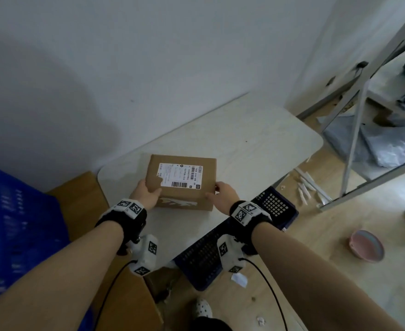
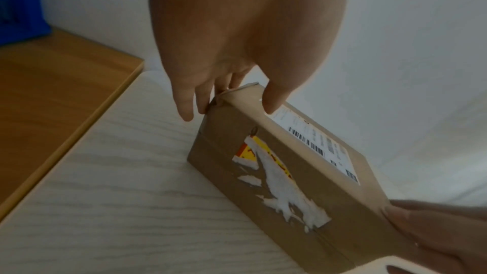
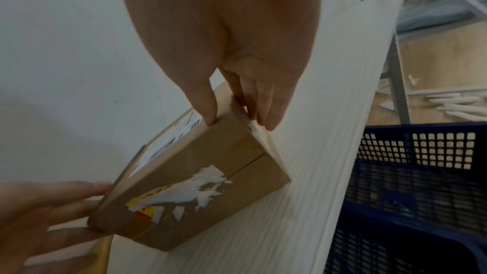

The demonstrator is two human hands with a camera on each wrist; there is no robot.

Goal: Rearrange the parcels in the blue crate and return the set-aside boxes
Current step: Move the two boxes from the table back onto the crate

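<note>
A brown cardboard box [image 1: 184, 182] with a white shipping label on top and a torn sticker on its near side lies on the white table [image 1: 256, 149]. My left hand [image 1: 149, 192] grips its left end, thumb on top and fingers down the side [image 2: 229, 99]. At the right end my right hand [image 1: 220, 193] holds it the same way [image 3: 237, 116]. The wrist views show the box [image 2: 290, 174] [image 3: 200, 174] low at the tabletop; whether it rests fully there I cannot tell. A bright blue crate [image 1: 10, 223] fills the left edge, its inside hidden.
A dark navy perforated crate [image 1: 275, 206] [image 3: 421, 153] sits below the table's near right edge. A wooden surface [image 1: 82, 201] adjoins the table on the left. A metal rack [image 1: 364, 115], plastic bags, white sticks and a pink bowl [image 1: 366, 244] are on the floor to the right.
</note>
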